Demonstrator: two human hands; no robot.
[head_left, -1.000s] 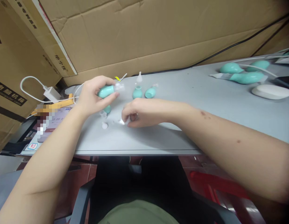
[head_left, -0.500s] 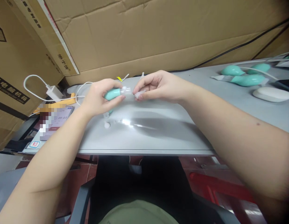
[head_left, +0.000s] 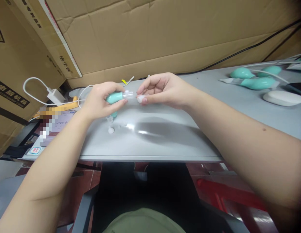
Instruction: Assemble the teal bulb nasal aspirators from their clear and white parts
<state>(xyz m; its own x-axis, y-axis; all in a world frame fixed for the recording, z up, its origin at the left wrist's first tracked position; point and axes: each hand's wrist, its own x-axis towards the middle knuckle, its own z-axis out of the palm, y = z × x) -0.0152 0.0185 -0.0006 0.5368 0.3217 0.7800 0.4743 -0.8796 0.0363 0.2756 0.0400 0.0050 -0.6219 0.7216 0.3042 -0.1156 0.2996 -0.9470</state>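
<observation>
My left hand (head_left: 98, 100) is closed around a teal squeeze bulb (head_left: 114, 97) held sideways over the table. A clear plastic neck (head_left: 129, 94) sticks out of the bulb's right end, between my thumb and forefinger. My right hand (head_left: 162, 89) pinches a small whitish translucent tip (head_left: 141, 98) between thumb and fingers. A narrow gap separates this tip from the neck. Under my left hand lies another teal piece (head_left: 114, 114), partly hidden, beside a small clear part (head_left: 109, 119). Nearer the table edge is a round white cap (head_left: 111, 130).
Several teal bulbs (head_left: 260, 83) lie at the right, by a white oval object (head_left: 283, 97). A phone (head_left: 59, 126) and a white charger (head_left: 56, 96) with its cable are at the left. Cardboard (head_left: 150, 38) walls the table's back; a black cable (head_left: 228, 58) runs along it.
My left hand and the bulb have shifted slightly left. My right fingers have spread a little, and more of the translucent tip shows above the thumb.
</observation>
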